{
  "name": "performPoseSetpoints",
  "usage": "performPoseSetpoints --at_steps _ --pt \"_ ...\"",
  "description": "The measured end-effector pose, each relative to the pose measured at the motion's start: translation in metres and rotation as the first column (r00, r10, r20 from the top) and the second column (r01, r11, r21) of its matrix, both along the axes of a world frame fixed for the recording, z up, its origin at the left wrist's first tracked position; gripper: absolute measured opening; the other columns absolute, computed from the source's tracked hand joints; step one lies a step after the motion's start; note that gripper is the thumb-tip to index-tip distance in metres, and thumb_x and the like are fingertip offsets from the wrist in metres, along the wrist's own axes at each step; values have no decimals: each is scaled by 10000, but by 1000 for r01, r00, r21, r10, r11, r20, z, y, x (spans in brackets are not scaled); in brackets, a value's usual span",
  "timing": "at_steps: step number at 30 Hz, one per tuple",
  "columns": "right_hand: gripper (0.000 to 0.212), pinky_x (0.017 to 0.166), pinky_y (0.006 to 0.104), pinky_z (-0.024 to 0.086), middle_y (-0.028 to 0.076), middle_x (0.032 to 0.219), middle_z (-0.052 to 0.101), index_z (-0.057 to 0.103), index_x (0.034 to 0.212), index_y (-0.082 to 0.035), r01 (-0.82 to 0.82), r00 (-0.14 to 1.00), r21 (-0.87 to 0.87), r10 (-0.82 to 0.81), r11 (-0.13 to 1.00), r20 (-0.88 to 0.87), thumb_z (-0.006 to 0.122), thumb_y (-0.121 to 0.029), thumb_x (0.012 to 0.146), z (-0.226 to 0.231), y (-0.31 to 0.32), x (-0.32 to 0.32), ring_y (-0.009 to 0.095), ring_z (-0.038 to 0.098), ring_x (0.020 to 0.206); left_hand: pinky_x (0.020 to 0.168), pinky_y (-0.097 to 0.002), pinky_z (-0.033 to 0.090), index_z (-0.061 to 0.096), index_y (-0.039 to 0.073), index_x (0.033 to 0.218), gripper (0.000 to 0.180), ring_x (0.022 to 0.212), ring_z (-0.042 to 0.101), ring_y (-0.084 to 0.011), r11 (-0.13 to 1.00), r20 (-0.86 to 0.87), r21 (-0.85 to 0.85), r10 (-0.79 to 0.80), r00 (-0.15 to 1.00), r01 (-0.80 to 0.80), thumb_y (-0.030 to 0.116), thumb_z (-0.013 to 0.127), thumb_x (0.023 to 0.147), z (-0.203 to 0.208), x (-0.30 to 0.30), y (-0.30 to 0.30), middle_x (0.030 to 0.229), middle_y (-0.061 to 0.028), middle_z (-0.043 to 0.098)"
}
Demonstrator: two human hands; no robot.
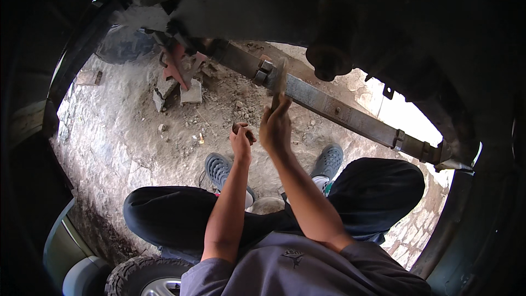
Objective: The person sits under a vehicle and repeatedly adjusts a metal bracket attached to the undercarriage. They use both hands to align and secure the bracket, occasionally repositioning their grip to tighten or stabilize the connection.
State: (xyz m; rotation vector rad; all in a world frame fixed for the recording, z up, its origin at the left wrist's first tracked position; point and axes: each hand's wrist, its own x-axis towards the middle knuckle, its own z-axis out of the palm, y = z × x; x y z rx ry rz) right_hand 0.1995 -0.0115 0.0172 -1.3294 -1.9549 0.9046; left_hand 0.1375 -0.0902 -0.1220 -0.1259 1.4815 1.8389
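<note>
My right hand (275,127) is closed around a narrow, brownish long-handled tool (281,81). Motion blur hides what kind of tool it is. Its upper end crosses in front of a long metal bar (315,98) with clamps, beside a bolted clamp (264,71); whether they touch I cannot tell. Lower and to the left, my left hand (241,143) is closed round a small dark piece (236,128), mostly covered by the fingers. The bar slants from upper left down to the right under a vehicle.
A red metal stand (175,67) rests by pale blocks (191,92) at the upper left. Another block (89,78) lies farther left. Dark vehicle bodywork (246,8) surrounds the opening. A tyre (129,277) is at lower left. My shoes (329,160) are on rough, rubble-strewn ground.
</note>
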Motion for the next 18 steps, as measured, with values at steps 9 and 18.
performPoseSetpoints --at_steps 9,18 --pt "462 989 605 534 423 1358 581 331 1445 47 27 998 -19 -28 999 -60 542 -55 1046 6 12 -25 589 626 1185 539 -285 463 639 40 1103 181 585 576 -125 999 7 -34 -30 1000 30 155 526 1020 12 9 4 755 -30 622" --pt "456 888 614 540 414 1253 622 306 1412 4 -37 999 -92 35 995 -23 577 -82 1055 15 0 -1 591 659 1100 519 -288 452 633 37 1109 173 568 570 -145 1000 46 6 22 999 -22 132 550 992 7 2 0 759 -40 630"
